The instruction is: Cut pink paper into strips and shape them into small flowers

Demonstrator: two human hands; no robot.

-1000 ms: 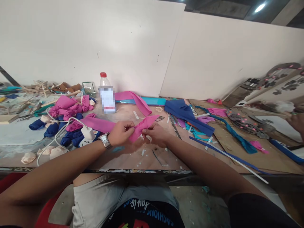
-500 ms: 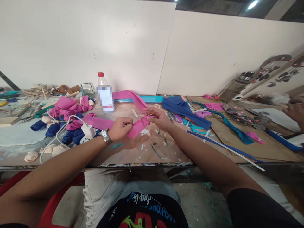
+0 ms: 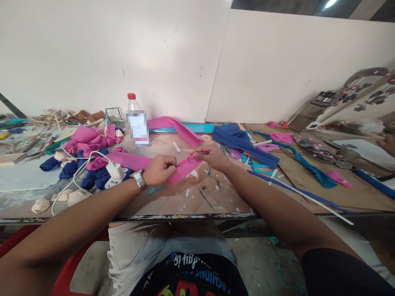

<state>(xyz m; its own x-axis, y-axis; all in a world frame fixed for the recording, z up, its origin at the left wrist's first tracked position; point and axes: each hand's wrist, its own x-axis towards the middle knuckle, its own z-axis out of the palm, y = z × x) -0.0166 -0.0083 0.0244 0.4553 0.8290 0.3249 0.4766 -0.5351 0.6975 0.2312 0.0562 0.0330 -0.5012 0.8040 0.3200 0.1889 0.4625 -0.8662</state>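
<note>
A long pink strip point(image 3: 185, 169), of crepe paper or thin cloth, stretches between my hands above the table, its upper edge gathered into small creases. My left hand point(image 3: 158, 170), with a metal watch at the wrist, pinches that edge between thumb and bent fingers. On the other side my right hand point(image 3: 210, 157) grips the gathered part, its thumb on top. One length of the strip trails left behind my left hand. Another pink length point(image 3: 175, 125) curves back toward the wall from near my right hand.
At left lie bunched pink pieces point(image 3: 84, 142), navy rolls point(image 3: 95, 177) and a white plug with cable point(image 3: 115, 170). A red-capped bottle point(image 3: 131, 102) stands behind a phone-like screen. Navy strips point(image 3: 243, 142) and a thin white stick point(image 3: 311, 199) lie right. Another person's hand shows at far right.
My right hand has shifted slightly right and down, and its fingers have closed more on the pink strip. My left hand has moved slightly right, still pinching it.
</note>
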